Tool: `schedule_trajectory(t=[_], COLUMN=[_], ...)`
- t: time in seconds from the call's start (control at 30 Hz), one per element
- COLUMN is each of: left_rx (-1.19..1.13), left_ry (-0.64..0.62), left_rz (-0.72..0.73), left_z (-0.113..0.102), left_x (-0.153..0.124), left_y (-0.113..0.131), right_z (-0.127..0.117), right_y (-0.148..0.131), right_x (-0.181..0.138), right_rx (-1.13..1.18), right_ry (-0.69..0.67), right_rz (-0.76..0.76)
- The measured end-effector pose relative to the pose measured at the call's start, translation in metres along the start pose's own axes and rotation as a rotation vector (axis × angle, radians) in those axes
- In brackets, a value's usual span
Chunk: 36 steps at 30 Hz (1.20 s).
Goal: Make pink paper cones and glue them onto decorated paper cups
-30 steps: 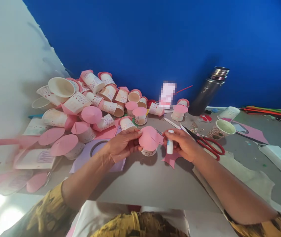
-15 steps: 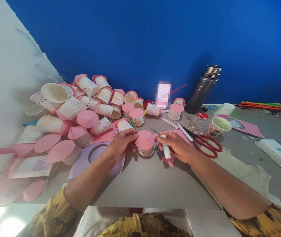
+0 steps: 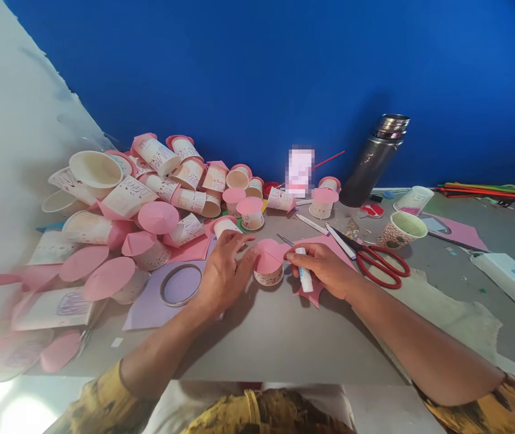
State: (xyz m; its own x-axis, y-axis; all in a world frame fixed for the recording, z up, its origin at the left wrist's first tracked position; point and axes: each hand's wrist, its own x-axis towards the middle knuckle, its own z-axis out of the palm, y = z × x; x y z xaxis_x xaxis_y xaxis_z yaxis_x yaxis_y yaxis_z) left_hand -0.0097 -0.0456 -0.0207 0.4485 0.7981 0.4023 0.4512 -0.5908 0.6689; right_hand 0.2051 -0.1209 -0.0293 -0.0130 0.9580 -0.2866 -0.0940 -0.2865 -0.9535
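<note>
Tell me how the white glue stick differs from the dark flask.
The glue stick is white; the flask is dark with a shiny neck. The glue stick is far smaller than the flask. The right hand holds the glue stick; no hand touches the flask. Both are roughly cylindrical.

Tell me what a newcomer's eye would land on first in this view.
Most likely the heap of pink-topped paper cups on the left of the table, against the blue wall behind it. Next, in the middle, the left hand beside a pink paper top over a patterned cup, and the right hand gripping a white tube. Further right, red-handled scissors and, by the wall, a dark flask.
</note>
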Motion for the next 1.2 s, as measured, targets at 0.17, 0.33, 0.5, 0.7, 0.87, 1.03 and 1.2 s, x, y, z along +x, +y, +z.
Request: schedule_trajectory(t=[0.17,0.33,0.5,0.7,0.87,1.03,1.2], left_rx=[0.015,-0.006,-0.031,0.036,0.075,0.075,0.072], left_ry=[-0.12,-0.201,-0.292,-0.259,-0.281,-0.281,-0.275], left_rz=[0.173,0.142,0.183,0.298,0.31,0.346,0.293], left_z=[0.003,0.005,0.007,0.009,0.007,0.009,0.012], left_x=[-0.002,0.002,0.005,0.004,0.004,0.003,-0.001], left_y=[0.0,0.002,0.006,0.01,0.014,0.014,0.014], right_z=[0.002,0.005,0.008,0.007,0.007,0.008,0.009], right_y=[-0.001,-0.004,0.0,0.003,0.004,0.003,0.002], right_x=[-0.003,-0.007,-0.005,-0.003,-0.002,-0.003,-0.004], right_rx=[-0.076,-0.427,-0.521,-0.562,-0.571,-0.545,-0.551], right_ry=[0.052,0.127,0.109,0.109,0.105,0.1,0.099], right_rz=[-0.018,-0.089,-0.203,-0.246,-0.271,-0.251,-0.261])
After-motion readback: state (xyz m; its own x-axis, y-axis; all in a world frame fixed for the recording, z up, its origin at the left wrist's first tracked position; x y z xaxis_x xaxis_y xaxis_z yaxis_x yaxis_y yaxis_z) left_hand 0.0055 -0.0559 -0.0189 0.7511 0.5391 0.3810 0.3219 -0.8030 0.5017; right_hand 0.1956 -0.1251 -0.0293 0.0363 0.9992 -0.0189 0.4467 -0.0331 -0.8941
